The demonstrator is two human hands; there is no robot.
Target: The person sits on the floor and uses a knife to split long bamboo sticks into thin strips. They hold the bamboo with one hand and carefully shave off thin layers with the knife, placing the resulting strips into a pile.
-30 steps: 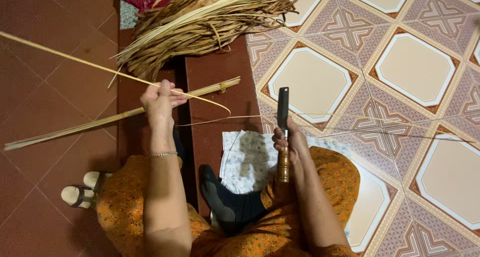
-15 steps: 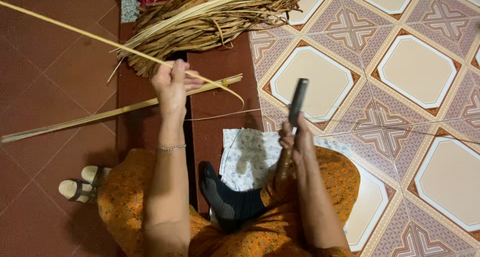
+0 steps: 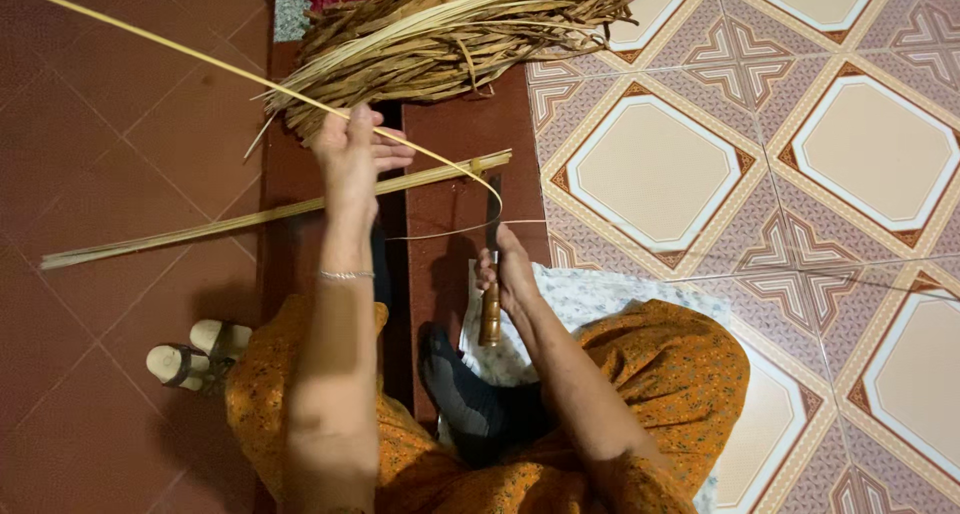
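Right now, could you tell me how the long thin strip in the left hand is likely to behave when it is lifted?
The thin strip probably flexes rather than snaps: it curves down from the left hand to the knife. It looks light, since a few fingers carry it. Its long free end would likely sway or whip when moved.

The tiled floor [image 3: 130, 124] carries a heap of dried strips [image 3: 450, 34], a split cane [image 3: 270, 214], sandals [image 3: 190, 359] and a patterned cloth [image 3: 590, 299].

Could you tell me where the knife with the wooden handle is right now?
In the head view, the knife stands near the centre, held in the right hand, blade pointing away from the person toward the pile of dried strips, beside the patterned cloth.
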